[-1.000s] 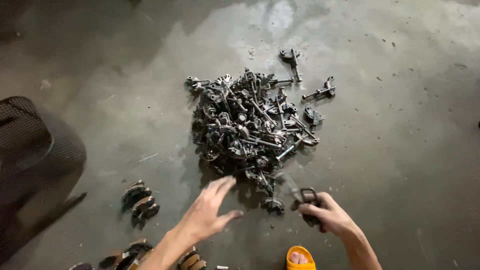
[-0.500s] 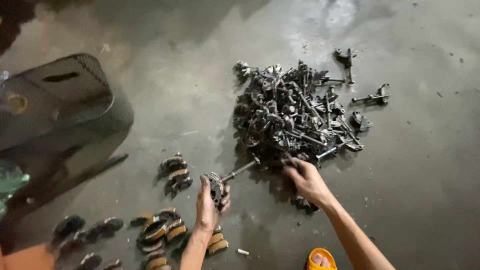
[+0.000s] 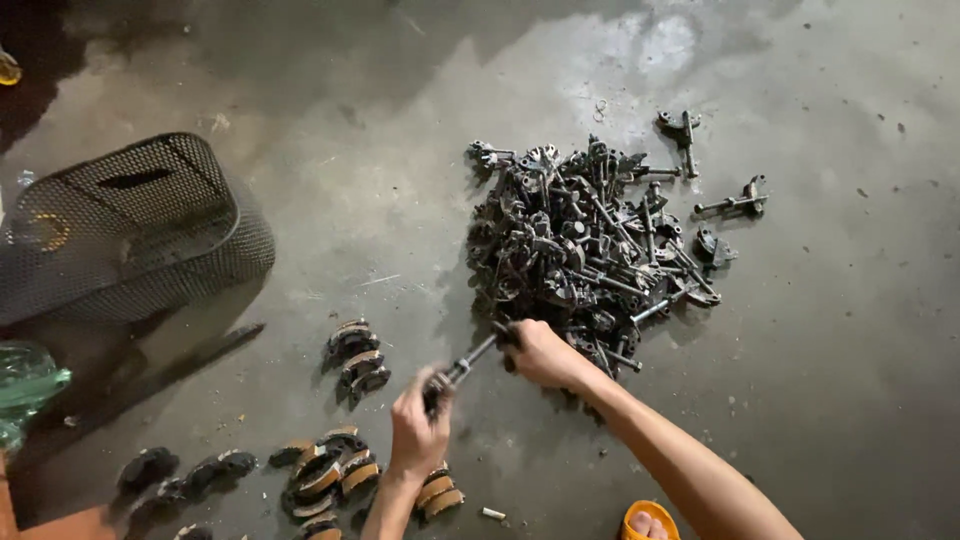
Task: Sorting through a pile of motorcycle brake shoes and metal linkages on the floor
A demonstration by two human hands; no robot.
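Observation:
A heap of dark greasy metal parts [image 3: 590, 240] lies on the concrete floor. My left hand [image 3: 420, 428] grips the thick end of one long metal part [image 3: 468, 362] with a thin shaft. My right hand [image 3: 540, 354] is closed on the other end of that shaft, at the heap's near edge. Both hands hold the part just above the floor. Curved brake-shoe pieces [image 3: 355, 355] lie left of my left hand, with more brake-shoe pieces [image 3: 325, 475] below it.
A black mesh basket [image 3: 130, 225] lies tipped at the left. A green plastic object [image 3: 25, 385] sits at the left edge. Loose parts [image 3: 730, 200] lie right of the heap. A cigarette butt [image 3: 492, 514] and an orange sandal [image 3: 648, 520] are near the bottom.
The view shifted so the heap sits further right. My right hand left the heap's edge and took hold of the shaft that my left hand picked up.

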